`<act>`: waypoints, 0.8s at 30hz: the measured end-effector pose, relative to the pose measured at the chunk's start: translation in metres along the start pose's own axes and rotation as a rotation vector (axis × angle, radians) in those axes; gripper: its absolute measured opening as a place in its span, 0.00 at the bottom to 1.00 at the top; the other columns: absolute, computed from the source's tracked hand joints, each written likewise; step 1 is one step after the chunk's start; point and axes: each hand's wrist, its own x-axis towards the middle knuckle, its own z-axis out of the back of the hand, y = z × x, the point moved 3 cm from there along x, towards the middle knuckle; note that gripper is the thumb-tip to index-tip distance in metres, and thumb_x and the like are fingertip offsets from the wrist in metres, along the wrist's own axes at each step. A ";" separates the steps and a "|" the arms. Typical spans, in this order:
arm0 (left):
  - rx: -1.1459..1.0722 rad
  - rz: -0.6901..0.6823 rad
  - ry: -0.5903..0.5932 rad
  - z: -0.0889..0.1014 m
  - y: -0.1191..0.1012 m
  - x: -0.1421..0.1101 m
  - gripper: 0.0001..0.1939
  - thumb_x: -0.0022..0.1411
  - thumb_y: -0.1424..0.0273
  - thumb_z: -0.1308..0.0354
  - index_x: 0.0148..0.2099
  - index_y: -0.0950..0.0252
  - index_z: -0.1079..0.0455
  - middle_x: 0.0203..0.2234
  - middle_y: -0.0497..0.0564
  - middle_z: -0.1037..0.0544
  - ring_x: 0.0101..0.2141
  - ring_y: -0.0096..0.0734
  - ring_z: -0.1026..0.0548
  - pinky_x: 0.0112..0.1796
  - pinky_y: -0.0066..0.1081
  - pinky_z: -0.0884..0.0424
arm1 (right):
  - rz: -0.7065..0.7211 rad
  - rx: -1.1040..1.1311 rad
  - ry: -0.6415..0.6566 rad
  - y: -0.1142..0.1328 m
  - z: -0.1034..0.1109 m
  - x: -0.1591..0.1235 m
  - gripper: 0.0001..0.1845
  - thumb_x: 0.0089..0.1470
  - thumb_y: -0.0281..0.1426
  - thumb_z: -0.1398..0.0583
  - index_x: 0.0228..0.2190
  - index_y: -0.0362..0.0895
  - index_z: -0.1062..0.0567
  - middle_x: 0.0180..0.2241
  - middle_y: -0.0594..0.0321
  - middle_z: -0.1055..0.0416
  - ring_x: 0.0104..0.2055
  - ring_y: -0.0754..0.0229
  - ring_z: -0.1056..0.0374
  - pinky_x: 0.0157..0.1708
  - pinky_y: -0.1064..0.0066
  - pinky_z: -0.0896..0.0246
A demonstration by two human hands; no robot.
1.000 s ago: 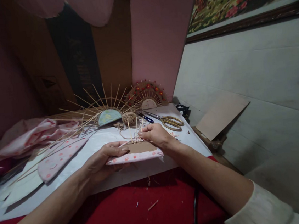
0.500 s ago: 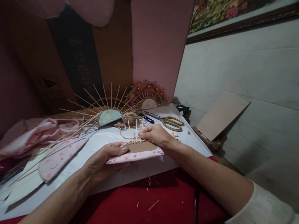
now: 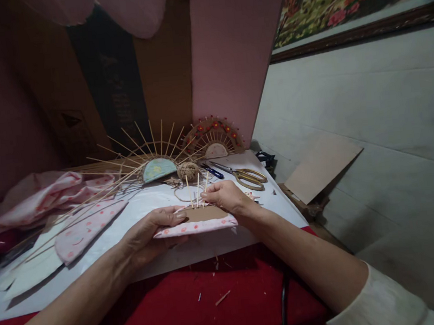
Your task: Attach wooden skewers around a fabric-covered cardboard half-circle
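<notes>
My left hand (image 3: pixel 157 233) grips the left end of a half-round cardboard piece (image 3: pixel 203 214), thumb on top and fingers beneath. Pink dotted fabric (image 3: pixel 193 228) wraps its near straight edge. Three thin wooden sticks stand up from the far curved edge; the middle stick (image 3: pixel 197 190) is a little apart from my fingers. Thumb and fingertips of my right hand (image 3: pixel 222 195) pinch the rightmost stick (image 3: pixel 206 181) near its base. Exactly how the stick meets the cardboard is hidden by the fingers.
Beyond the hands lie a twine ball (image 3: pixel 188 171), gold-handled scissors (image 3: pixel 250 178) and a blue-handled tool (image 3: pixel 214 171). A blue half-round with radiating sticks (image 3: pixel 159 169) and a decorated fan (image 3: pixel 215 149) stand behind. Left are a dotted fabric-covered piece (image 3: pixel 88 230) and crumpled pink fabric (image 3: pixel 55 195).
Almost nothing differs. Both hands keep the same hold, and the cardboard piece and sticks have shifted only very slightly.
</notes>
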 end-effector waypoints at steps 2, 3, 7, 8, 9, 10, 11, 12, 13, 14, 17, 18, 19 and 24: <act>0.007 -0.005 0.024 0.000 0.001 0.001 0.07 0.47 0.79 0.39 0.33 0.71 0.28 0.24 0.50 0.27 0.20 0.24 0.29 0.20 0.22 0.30 | 0.002 0.000 0.000 0.000 0.000 0.000 0.07 0.38 0.29 0.39 0.15 0.41 0.32 0.11 0.71 0.41 0.15 0.68 0.46 0.18 0.74 0.55; 0.007 -0.007 0.032 0.001 0.001 0.001 0.07 0.47 0.78 0.39 0.33 0.71 0.28 0.24 0.50 0.27 0.20 0.24 0.29 0.20 0.22 0.30 | 0.003 -0.002 0.001 -0.001 0.000 0.001 0.07 0.38 0.28 0.39 0.15 0.41 0.32 0.11 0.71 0.41 0.15 0.68 0.47 0.18 0.74 0.55; 0.017 -0.012 0.043 0.000 0.002 0.001 0.09 0.46 0.78 0.38 0.34 0.72 0.28 0.24 0.50 0.27 0.19 0.23 0.30 0.18 0.22 0.31 | 0.004 -0.009 0.005 0.000 0.000 0.000 0.08 0.38 0.29 0.39 0.15 0.42 0.32 0.11 0.71 0.41 0.15 0.69 0.47 0.18 0.74 0.55; 0.020 -0.015 0.045 0.000 0.002 0.001 0.09 0.46 0.78 0.38 0.35 0.71 0.28 0.24 0.50 0.27 0.19 0.23 0.30 0.19 0.22 0.31 | -0.001 -0.010 0.005 0.001 0.000 -0.001 0.07 0.38 0.29 0.39 0.15 0.42 0.33 0.11 0.71 0.41 0.15 0.69 0.47 0.18 0.74 0.55; 0.022 -0.018 0.046 0.000 0.002 0.001 0.09 0.46 0.78 0.38 0.35 0.71 0.28 0.24 0.51 0.26 0.19 0.23 0.30 0.19 0.22 0.31 | -0.004 -0.009 0.004 0.001 -0.001 -0.001 0.07 0.38 0.29 0.39 0.15 0.42 0.33 0.11 0.71 0.41 0.15 0.69 0.47 0.18 0.75 0.55; 0.026 -0.020 0.049 0.000 0.002 0.001 0.09 0.46 0.78 0.38 0.35 0.71 0.28 0.24 0.51 0.26 0.19 0.23 0.30 0.19 0.22 0.32 | -0.007 -0.007 0.004 0.002 -0.001 -0.002 0.07 0.38 0.29 0.39 0.15 0.42 0.33 0.11 0.71 0.42 0.15 0.69 0.47 0.17 0.75 0.55; 0.029 -0.022 0.049 0.000 0.002 0.001 0.09 0.46 0.78 0.38 0.34 0.71 0.28 0.24 0.51 0.26 0.19 0.23 0.30 0.19 0.22 0.32 | -0.011 -0.003 0.004 0.002 -0.001 -0.002 0.07 0.38 0.28 0.39 0.15 0.42 0.33 0.10 0.72 0.42 0.15 0.69 0.47 0.17 0.75 0.55; 0.032 -0.024 0.047 0.000 0.001 0.001 0.09 0.46 0.77 0.38 0.34 0.71 0.28 0.24 0.51 0.26 0.19 0.23 0.31 0.19 0.22 0.32 | -0.013 0.001 0.004 0.002 -0.001 -0.002 0.07 0.38 0.28 0.40 0.15 0.42 0.33 0.10 0.72 0.43 0.15 0.68 0.48 0.17 0.75 0.55; 0.035 -0.026 0.045 0.000 0.001 0.002 0.09 0.46 0.78 0.38 0.34 0.71 0.28 0.24 0.51 0.27 0.19 0.23 0.31 0.19 0.22 0.33 | -0.013 0.004 0.003 0.002 -0.001 -0.002 0.07 0.37 0.28 0.40 0.15 0.42 0.33 0.10 0.72 0.43 0.15 0.68 0.47 0.18 0.74 0.55; 0.038 -0.025 0.045 -0.001 0.001 0.002 0.08 0.46 0.78 0.38 0.33 0.71 0.28 0.24 0.51 0.27 0.19 0.23 0.31 0.19 0.22 0.33 | -0.012 0.005 -0.001 0.002 -0.001 -0.002 0.07 0.37 0.28 0.39 0.15 0.42 0.33 0.11 0.72 0.43 0.15 0.68 0.47 0.18 0.74 0.55; 0.042 -0.021 0.044 -0.001 0.001 0.002 0.08 0.46 0.78 0.39 0.33 0.71 0.28 0.25 0.52 0.26 0.19 0.23 0.31 0.19 0.23 0.33 | -0.003 -0.006 -0.005 0.001 0.000 -0.001 0.07 0.37 0.29 0.39 0.15 0.42 0.33 0.11 0.72 0.42 0.16 0.68 0.47 0.18 0.74 0.55; 0.041 -0.020 0.046 -0.002 0.001 0.001 0.08 0.46 0.78 0.39 0.33 0.71 0.28 0.25 0.52 0.26 0.20 0.24 0.30 0.20 0.23 0.33 | 0.004 -0.011 -0.002 0.001 0.000 -0.001 0.07 0.37 0.29 0.39 0.15 0.42 0.33 0.11 0.71 0.43 0.16 0.68 0.47 0.19 0.74 0.55; 0.040 -0.020 0.046 -0.003 0.001 0.001 0.08 0.46 0.78 0.39 0.33 0.71 0.28 0.25 0.52 0.26 0.20 0.25 0.30 0.20 0.23 0.32 | 0.009 -0.015 0.003 0.001 0.000 -0.001 0.07 0.37 0.30 0.39 0.15 0.42 0.33 0.11 0.72 0.43 0.16 0.68 0.47 0.19 0.74 0.55; 0.047 -0.023 0.034 -0.004 0.000 0.001 0.10 0.46 0.78 0.39 0.34 0.71 0.28 0.25 0.52 0.26 0.20 0.25 0.30 0.21 0.24 0.32 | 0.011 -0.032 0.005 0.002 -0.001 -0.002 0.07 0.37 0.30 0.40 0.15 0.42 0.33 0.11 0.71 0.43 0.16 0.68 0.47 0.19 0.74 0.56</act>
